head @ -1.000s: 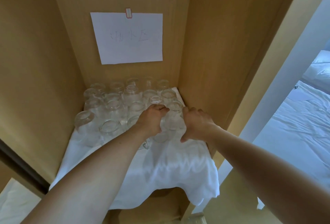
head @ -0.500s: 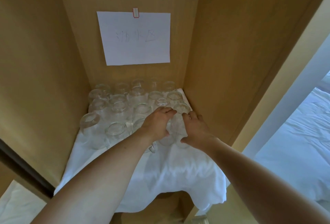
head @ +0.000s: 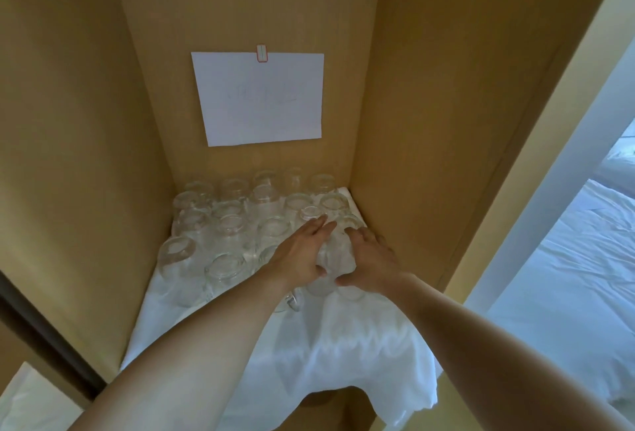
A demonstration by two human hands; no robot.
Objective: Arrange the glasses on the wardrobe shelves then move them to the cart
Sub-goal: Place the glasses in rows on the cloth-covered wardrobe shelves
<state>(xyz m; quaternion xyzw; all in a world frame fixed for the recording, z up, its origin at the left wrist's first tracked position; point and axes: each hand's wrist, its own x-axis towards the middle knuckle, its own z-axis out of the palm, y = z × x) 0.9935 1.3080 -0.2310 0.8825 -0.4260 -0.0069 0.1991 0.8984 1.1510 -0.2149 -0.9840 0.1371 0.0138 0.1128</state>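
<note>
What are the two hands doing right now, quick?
Left hand: fingers straight, resting against the glass between the hands.
Right hand: cupped on that glass's other side; a real grip cannot be told.
</note>
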